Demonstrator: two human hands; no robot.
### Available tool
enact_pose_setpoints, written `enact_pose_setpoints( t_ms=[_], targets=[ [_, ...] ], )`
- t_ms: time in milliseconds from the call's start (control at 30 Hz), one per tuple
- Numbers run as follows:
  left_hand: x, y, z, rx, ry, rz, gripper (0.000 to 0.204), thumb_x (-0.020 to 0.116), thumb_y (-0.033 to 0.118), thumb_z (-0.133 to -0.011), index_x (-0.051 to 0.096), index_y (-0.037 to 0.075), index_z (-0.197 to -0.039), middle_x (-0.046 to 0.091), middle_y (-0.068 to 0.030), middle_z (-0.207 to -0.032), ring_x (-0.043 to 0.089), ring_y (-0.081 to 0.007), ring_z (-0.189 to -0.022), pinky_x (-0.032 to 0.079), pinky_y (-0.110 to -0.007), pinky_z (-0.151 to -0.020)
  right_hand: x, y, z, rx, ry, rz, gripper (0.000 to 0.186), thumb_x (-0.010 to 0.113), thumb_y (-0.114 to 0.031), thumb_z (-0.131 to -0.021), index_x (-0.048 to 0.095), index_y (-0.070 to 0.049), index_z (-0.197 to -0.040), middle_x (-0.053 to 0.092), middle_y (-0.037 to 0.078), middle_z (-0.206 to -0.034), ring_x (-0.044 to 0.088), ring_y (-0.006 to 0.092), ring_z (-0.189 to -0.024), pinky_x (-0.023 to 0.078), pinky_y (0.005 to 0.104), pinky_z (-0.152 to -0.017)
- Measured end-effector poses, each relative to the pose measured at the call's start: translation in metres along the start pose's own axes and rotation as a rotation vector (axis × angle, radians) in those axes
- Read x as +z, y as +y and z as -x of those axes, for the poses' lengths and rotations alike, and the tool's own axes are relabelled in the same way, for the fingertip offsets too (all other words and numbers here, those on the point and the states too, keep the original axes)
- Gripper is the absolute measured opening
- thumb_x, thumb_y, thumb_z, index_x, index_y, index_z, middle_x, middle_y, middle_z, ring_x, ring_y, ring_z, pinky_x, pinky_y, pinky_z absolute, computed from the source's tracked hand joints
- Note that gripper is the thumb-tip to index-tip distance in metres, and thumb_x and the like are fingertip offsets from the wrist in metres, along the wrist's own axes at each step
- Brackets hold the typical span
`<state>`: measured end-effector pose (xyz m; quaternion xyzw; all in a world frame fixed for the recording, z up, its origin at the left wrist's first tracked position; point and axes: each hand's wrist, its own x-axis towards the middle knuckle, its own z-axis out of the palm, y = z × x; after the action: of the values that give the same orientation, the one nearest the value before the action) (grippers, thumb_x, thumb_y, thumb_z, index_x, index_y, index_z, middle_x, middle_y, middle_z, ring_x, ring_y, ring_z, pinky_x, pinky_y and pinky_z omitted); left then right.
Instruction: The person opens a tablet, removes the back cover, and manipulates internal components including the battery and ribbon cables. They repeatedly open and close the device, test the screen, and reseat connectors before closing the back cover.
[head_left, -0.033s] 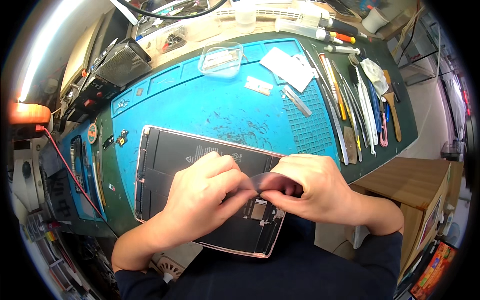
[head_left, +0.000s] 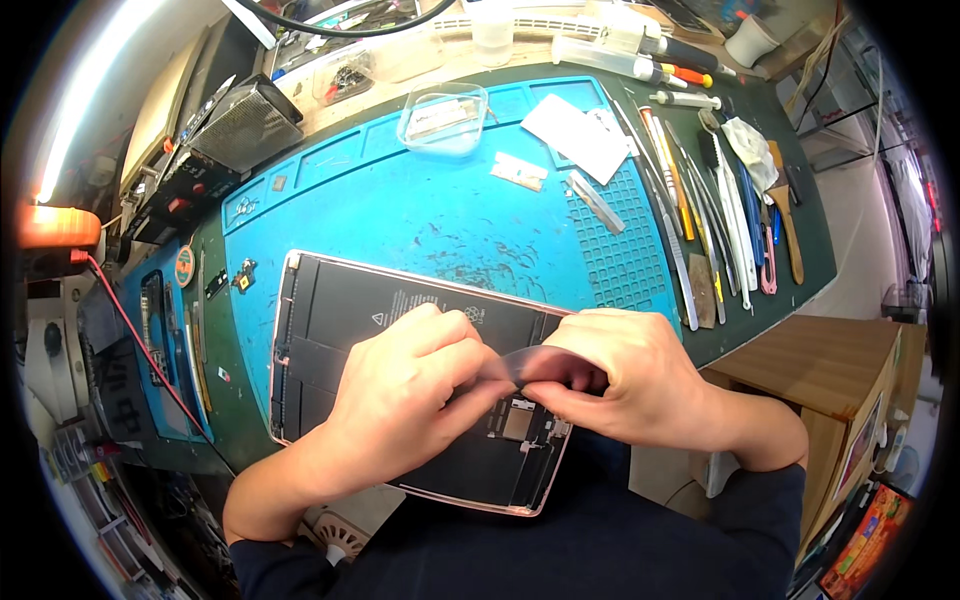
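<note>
Head view: an opened tablet [head_left: 400, 340] lies back-shell up at lower centre of the frame, on a blue silicone work mat [head_left: 420, 215].
Left hand [head_left: 405, 400]: fingers curled over the tablet's lower middle, pinching the near end of a thin dark translucent strip [head_left: 545, 362].
Right hand [head_left: 625, 380]: fingers bent and closed on the same strip from the right, thumb beneath it; the two hands meet at the strip.
Strip: arched just above the tablet's circuit board [head_left: 515, 420], which shows between the hands.
Tablet label: white triangular symbol and small white print on the black battery panel, centre of frame.
Tablet edge: pale metallic rim; its lower right corner overhangs the bench edge toward the person's dark sleeves.
Clear plastic tray [head_left: 442, 118]: upper centre, rectangular, on the mat's far edge.
White card [head_left: 575, 135]: upper right of centre, a flat rectangle.
Small pale packet [head_left: 518, 172]: just left of the card, lying on the mat.
Hand tools [head_left: 715, 210]: a row of tweezers, spudgers and brushes at the right, on the green bench.
Open room: bare blue mat between tablet and tray, across the centre of the frame.
Wooden cabinet [head_left: 820, 370]: right, below the bench edge.
</note>
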<state>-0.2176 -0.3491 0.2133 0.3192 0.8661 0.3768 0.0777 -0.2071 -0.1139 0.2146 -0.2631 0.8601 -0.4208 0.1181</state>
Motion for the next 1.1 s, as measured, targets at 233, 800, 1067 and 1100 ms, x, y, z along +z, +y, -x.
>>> enact_pose_setpoints(
  t_ms=[233, 800, 1067, 1100],
  targets=[
    [-0.0021, 0.0013, -0.0004, 0.0, -0.018, 0.006, 0.016, 0.082, 0.006, -0.073, 0.07, 0.009, -0.083, 0.06, -0.003, -0.078, 0.056, -0.0222, -0.069, 0.045, -0.033, -0.059, -0.0015, 0.0005, -0.0019, 0.026, -0.025, -0.044, 0.011, 0.076, -0.014, -0.081, 0.068, -0.009, -0.086, 0.067, 0.007, -0.079, 0.067, 0.0274, -0.076, 0.052, 0.0389, -0.062],
    [-0.0035, 0.0009, -0.0013, -0.014, -0.048, -0.022, 0.015, 0.082, 0.012, -0.076, 0.069, 0.011, -0.083, 0.06, -0.0011, -0.079, 0.058, -0.0224, -0.072, 0.049, -0.035, -0.06, -0.0081, -0.0012, -0.0045, 0.089, -0.114, -0.105, 0.01, 0.071, -0.018, -0.086, 0.068, -0.009, -0.089, 0.067, 0.008, -0.082, 0.067, 0.0321, -0.081, 0.052, 0.0435, -0.067],
    [-0.0009, 0.002, -0.0017, -0.03, -0.03, -0.008, 0.015, 0.084, 0.012, -0.074, 0.071, 0.012, -0.082, 0.061, 0.0004, -0.077, 0.057, -0.0207, -0.069, 0.047, -0.033, -0.059, -0.0088, 0.0023, -0.0021, 0.0, -0.062, -0.136, 0.008, 0.072, -0.011, -0.086, 0.071, -0.007, -0.092, 0.068, 0.008, -0.082, 0.066, 0.0279, -0.078, 0.052, 0.0376, -0.067],
    [-0.001, 0.0019, -0.0019, -0.026, -0.03, -0.005, 0.014, 0.084, 0.013, -0.075, 0.072, 0.012, -0.082, 0.061, 0.0004, -0.077, 0.057, -0.0206, -0.069, 0.047, -0.033, -0.059, -0.0097, 0.0012, -0.0023, 0.005, -0.07, -0.133, 0.008, 0.07, -0.014, -0.087, 0.068, -0.008, -0.091, 0.067, 0.009, -0.083, 0.066, 0.0322, -0.083, 0.052, 0.041, -0.071]
  ],
)
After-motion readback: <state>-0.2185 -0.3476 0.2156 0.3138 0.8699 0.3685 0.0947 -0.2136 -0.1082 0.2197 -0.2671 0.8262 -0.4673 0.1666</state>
